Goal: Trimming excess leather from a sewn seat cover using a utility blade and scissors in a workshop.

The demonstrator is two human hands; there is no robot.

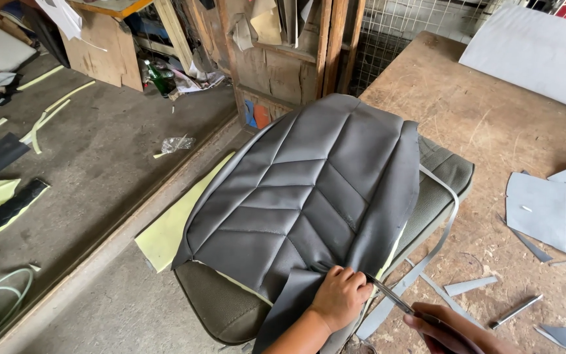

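Nearest the camera, the right hand (443,328) grips a slim metal tool (391,298), likely scissors, with its fingers curled shut around the handle end; whether the blades are apart cannot be told, since their tips sit under the left hand. That left hand (340,296) is folded into a loose fist, pinching the near edge of the grey cover (309,196) just where the tool meets it. The cover, quilted in a slanted panel pattern, lies draped over a green seat cushion (227,308) at the near corner of the wooden bench (492,118), with one dark flap hanging off the front by the wrist. Judging by how things lie, the stitched top panel looks finished, and the work now seems to be trimming or freeing the lower right hem: a long grey strip (437,242) loops away from that side, and short offcuts (470,286) lie on the bench beside it, so some cutting appears done. Yellow foam (165,233) still shows past the left edge and under the near hem, which suggests those borders remain untrimmed. To the right, a metal rod (515,311) rests among scraps, with grey sheet pieces (551,210) beyond. Farther off, the floor (93,164) carries foam and black scraps, and a green bottle (158,78) stands by the wooden shelving.
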